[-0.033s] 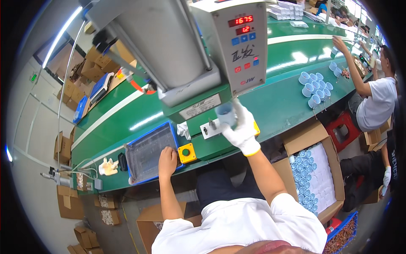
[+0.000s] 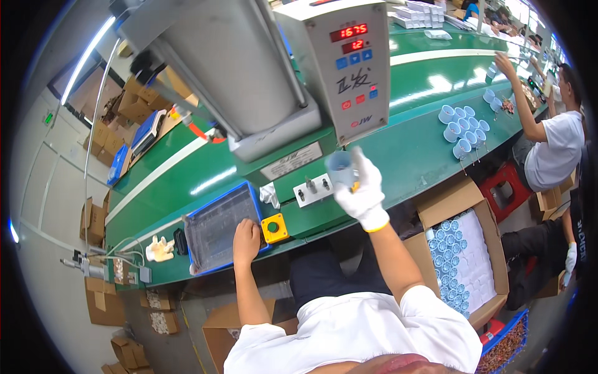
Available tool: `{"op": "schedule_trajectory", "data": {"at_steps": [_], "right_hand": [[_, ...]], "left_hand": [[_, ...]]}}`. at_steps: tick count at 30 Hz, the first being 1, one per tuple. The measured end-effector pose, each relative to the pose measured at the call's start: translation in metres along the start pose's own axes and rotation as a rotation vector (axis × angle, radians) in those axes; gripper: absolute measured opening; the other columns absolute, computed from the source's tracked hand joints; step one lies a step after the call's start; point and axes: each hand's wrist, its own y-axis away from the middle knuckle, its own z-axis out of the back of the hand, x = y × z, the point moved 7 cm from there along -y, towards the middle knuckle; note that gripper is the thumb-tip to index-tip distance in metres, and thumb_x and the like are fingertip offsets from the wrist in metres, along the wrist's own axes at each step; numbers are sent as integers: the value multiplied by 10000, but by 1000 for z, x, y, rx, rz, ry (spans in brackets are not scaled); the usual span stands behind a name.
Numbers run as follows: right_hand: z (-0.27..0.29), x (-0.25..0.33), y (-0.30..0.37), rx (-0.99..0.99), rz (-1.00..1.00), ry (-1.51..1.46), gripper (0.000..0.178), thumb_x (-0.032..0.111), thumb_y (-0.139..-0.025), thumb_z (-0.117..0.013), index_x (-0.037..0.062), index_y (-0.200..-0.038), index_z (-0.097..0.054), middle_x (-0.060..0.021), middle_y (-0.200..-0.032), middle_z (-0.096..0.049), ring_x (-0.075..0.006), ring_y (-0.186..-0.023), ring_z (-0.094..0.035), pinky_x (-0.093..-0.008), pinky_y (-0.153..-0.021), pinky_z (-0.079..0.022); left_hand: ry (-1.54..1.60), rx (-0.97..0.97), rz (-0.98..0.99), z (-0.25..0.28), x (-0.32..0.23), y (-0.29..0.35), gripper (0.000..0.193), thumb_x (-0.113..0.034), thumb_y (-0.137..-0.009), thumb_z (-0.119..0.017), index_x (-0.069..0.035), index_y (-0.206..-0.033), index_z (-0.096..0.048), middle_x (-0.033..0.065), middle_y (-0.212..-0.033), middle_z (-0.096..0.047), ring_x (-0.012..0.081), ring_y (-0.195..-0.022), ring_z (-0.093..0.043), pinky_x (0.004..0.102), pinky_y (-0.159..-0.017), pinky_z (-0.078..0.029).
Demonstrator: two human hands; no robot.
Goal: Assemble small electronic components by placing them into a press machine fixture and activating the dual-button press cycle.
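Note:
My right hand [image 2: 362, 194], in a white glove with a yellow cuff, is closed round a light blue plastic cup [image 2: 339, 169]. The cup is off to the right of a small light metal block [image 2: 313, 191] with dark pins standing on it, under the press [image 2: 274, 146]. My bare left hand [image 2: 247, 235] rests with curled fingers on the right rim of a blue-edged tray [image 2: 208, 234]. Beside it is a yellow box with a green push button [image 2: 273, 227]. Whether those fingers press on the rim is hidden.
Several blue cups [image 2: 462, 129] stand on the green bench [image 2: 414, 149] at the right. An open carton [image 2: 501, 268] of stacked cups is at my right side. A co-worker [image 2: 554, 143] sits farther right. A crumpled white cloth [image 2: 269, 195] and a pale glove [image 2: 160, 249] lie on the bench.
My right hand has moved the cup slightly right and away from the metal block, whose pins now show more fully. My left hand stays on the tray rim.

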Motion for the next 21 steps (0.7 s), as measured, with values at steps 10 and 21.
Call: {"op": "schedule_trajectory", "data": {"at_steps": [10, 21], "right_hand": [[12, -258, -116, 156, -379, 406, 425, 424, -1018, -693, 130, -1318, -761, -168, -1299, -785, -395, -1182, -742, -494, -1024, -584], [146, -194, -76, 56, 103, 853, 417, 318, -874, -866, 135, -1240, -788, -139, -1287, -774, -348, -1228, -715, -476, -1099, -555]], "left_hand": [[43, 38, 123, 2, 9, -3, 177, -95, -1044, -570, 46, -944, -609, 233, -967, -615, 467, -947, -604, 529, -841, -482], [17, 23, 134, 1, 6, 2, 190, -98, -1071, -542, 52, -966, -593, 238, -973, -608, 466, -949, -610, 518, -845, -493]]}}
